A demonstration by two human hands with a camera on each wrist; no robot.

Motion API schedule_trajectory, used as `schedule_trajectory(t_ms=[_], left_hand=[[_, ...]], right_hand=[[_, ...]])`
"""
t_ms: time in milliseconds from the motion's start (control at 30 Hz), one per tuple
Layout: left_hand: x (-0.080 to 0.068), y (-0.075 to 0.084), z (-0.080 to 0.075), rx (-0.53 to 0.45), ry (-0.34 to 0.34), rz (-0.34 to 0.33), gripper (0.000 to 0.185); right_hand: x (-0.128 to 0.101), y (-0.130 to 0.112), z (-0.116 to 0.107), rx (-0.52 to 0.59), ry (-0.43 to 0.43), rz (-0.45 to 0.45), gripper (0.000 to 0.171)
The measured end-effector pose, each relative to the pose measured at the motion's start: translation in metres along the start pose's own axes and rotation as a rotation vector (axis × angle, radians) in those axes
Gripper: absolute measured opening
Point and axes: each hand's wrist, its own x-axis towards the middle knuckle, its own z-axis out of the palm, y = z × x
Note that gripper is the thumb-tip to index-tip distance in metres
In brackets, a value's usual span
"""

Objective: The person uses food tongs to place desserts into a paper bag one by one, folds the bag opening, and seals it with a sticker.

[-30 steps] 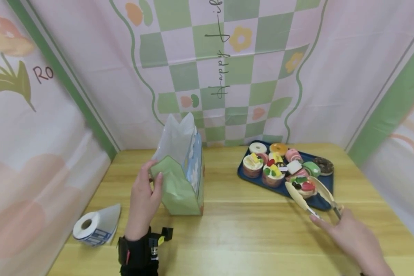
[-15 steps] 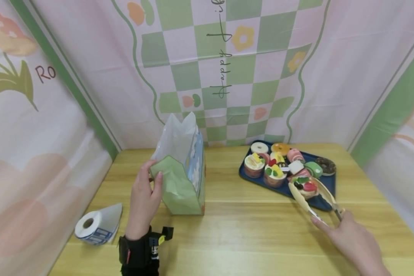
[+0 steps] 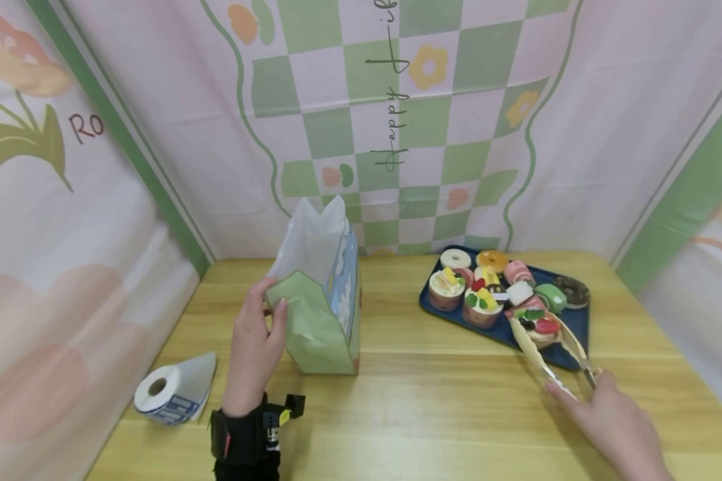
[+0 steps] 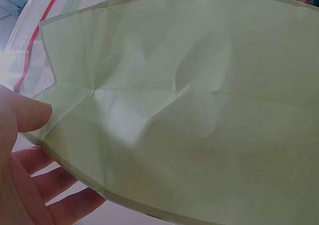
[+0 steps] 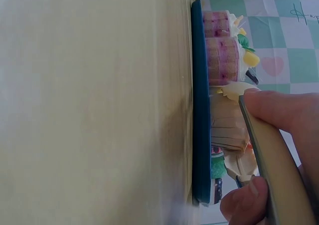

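While the left hand (image 3: 254, 347) pinches the upright green bag (image 3: 319, 314) mid-table, right hand (image 3: 614, 421) grips tongs (image 3: 553, 351) around a cupcake (image 3: 538, 326) on the blue tray (image 3: 505, 334), tape roll (image 3: 159, 394) near left, right wrist view showing the tray edge-on.

We count one green paper bag (image 3: 319, 327), one roll of stickers (image 3: 171, 397), one pair of tongs (image 3: 553, 354) and one blue tray (image 3: 568, 357). On the tray: three donuts, three fruit-topped cakes, plus about four smaller pastries, hard to separate.
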Motion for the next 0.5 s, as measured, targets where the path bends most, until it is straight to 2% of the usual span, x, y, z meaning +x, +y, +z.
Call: schedule_trajectory(t_ms=[267,500], left_hand=[[-0.0003,-0.001,0.0005,0.003,-0.002,0.009,0.039],[-0.0007,-0.0018,0.0007,0.006,0.002,0.013,0.038]], right_hand=[[-0.0022,0.002,-0.0002,0.015,-0.016,0.027,0.106],[-0.0029,0.0048,-0.0029,0.041,0.019,0.026,0.1]])
